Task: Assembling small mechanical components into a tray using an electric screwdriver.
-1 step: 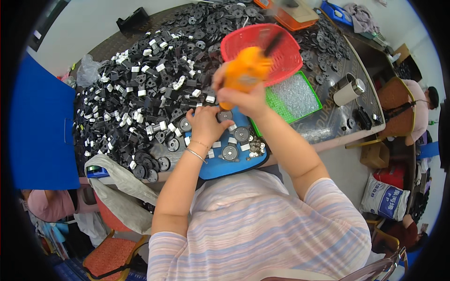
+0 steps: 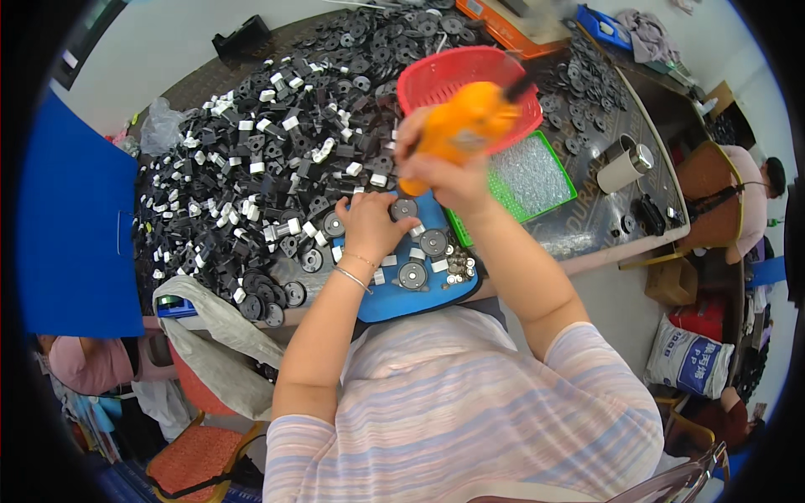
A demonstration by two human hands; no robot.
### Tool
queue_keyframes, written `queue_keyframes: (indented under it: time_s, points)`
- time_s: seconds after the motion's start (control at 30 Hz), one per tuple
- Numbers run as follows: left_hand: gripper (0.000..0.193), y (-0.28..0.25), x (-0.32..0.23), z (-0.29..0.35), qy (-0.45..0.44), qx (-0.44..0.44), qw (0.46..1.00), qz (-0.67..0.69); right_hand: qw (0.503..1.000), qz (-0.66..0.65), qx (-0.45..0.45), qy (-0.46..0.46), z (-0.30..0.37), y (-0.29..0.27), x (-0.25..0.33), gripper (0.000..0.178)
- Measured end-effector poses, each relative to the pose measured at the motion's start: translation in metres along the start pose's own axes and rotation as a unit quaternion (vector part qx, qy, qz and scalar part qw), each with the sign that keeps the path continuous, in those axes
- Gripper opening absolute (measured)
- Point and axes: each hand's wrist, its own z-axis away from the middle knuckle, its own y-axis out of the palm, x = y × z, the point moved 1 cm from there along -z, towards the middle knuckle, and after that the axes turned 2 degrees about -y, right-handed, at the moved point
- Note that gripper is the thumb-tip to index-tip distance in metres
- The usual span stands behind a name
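Your right hand [image 2: 449,180] is wrapped tight around the fat orange plastic power screwdriver [image 2: 464,127]. All the fingers are closed on its body. You hold it up above the table with its dark end tipped toward the far side, so it looks like it is lifted clear of the work for a moment.

Your left hand [image 2: 369,225] rests flat on the blue work mat [image 2: 394,300] right in front of you. Its fingers are spread a little and press down on a round black disc part [image 2: 403,209] at the top of the mat. That looks like a way to keep the part from sliding. I cannot tell if the fingers pinch it or just push on it.

More round black discs with shiny middles [image 2: 433,242] sit on the mat, along with small white blocks [image 2: 388,261] and a little heap of tiny silver pieces [image 2: 457,270]. They lie close to your hands, likely so you can grab them fast.

Behind the mat is a big pile of black and white plastic parts [image 2: 260,159] that covers much of the dark table [image 2: 604,222]. A red plastic basket [image 2: 457,71] stands behind the screwdriver. A green tray with clear bubbly wrap [image 2: 532,178] lies just to the right of your right hand. A roll of tape [image 2: 625,163] sits farther right. Another person [image 2: 746,189] sits at the far right end of the table.
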Motion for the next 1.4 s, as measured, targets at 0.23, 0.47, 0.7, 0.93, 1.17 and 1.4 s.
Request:
queue_keyframes:
  time_s: [0.23, 0.47, 0.7, 0.93, 1.17, 1.4]
  points:
    - [0.06, 0.005, 0.002, 0.016, 0.065, -0.061, 0.996, -0.003, 0.997, -0.041, -0.034, 0.052, 0.043, -0.031, 0.054, 0.034]
    - [0.061, -0.023, 0.028, 0.081, 0.101, -0.191, 0.976, -0.024, 0.997, 0.019, -0.045, 0.062, 0.094, -0.081, 0.09, 0.034]
    - [0.056, -0.012, 0.049, 0.113, 0.044, -0.193, 0.977, -0.084, 0.99, 0.065, -0.113, 0.061, 0.097, -0.118, 0.081, 0.031]
    - [0.045, -0.003, 0.059, 0.114, 0.009, -0.213, 0.975, -0.061, 0.99, 0.037, -0.081, 0.106, 0.079, -0.129, 0.074, 0.03]
    - [0.043, -0.003, 0.064, 0.111, -0.04, -0.267, 0.961, -0.055, 0.988, 0.026, -0.009, 0.151, 0.076, -0.131, 0.067, 0.033]
    - [0.041, 0.001, 0.068, 0.108, -0.072, -0.272, 0.958, -0.05, 0.993, 0.014, 0.012, 0.118, 0.083, -0.14, 0.06, 0.04]
